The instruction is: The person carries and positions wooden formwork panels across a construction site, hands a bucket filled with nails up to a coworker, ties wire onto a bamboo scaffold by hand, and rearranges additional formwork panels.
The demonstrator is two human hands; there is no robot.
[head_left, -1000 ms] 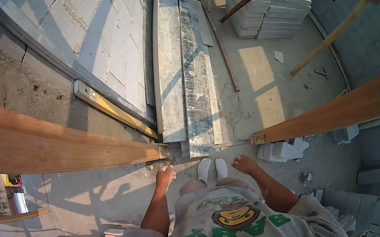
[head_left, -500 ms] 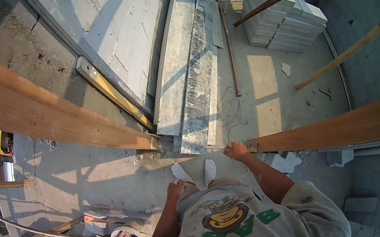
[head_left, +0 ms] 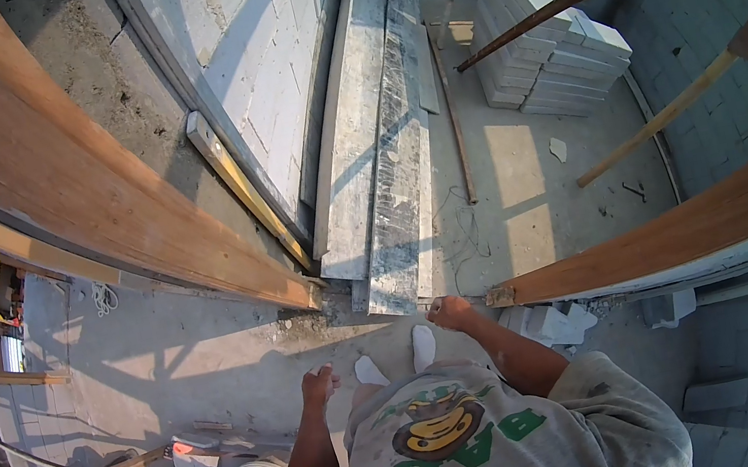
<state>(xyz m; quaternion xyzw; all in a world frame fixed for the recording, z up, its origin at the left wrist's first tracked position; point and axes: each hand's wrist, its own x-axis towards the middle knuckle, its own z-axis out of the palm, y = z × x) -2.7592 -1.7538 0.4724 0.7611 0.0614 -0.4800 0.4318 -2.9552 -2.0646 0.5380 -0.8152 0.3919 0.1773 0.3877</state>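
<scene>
My right hand [head_left: 449, 313] is closed in front of my body, just left of the lower end of the right wooden door frame post [head_left: 634, 233]. Whatever its fingers may hold is too small to make out. Lower and to the left, my left hand [head_left: 320, 384] is raised beside my leg with its fingers curled in. Its contents, if any, cannot be told. My feet in white socks [head_left: 423, 347] stand on the concrete floor between the two posts. The left wooden post [head_left: 127, 197] rises on the other side of the doorway.
Long dusty boards [head_left: 357, 136] lie beyond the doorway along the block wall [head_left: 267, 82]. A yellow spirit level [head_left: 241, 189] leans by that wall. Stacked white blocks [head_left: 547, 53] stand at the back right, near slanting poles [head_left: 654, 119]. Broken block pieces [head_left: 550, 324] lie at right.
My left hand has moved left and slightly down, away from my thigh. My right hand has moved left and down, away from the right post. The view has shifted, with the left post appearing larger.
</scene>
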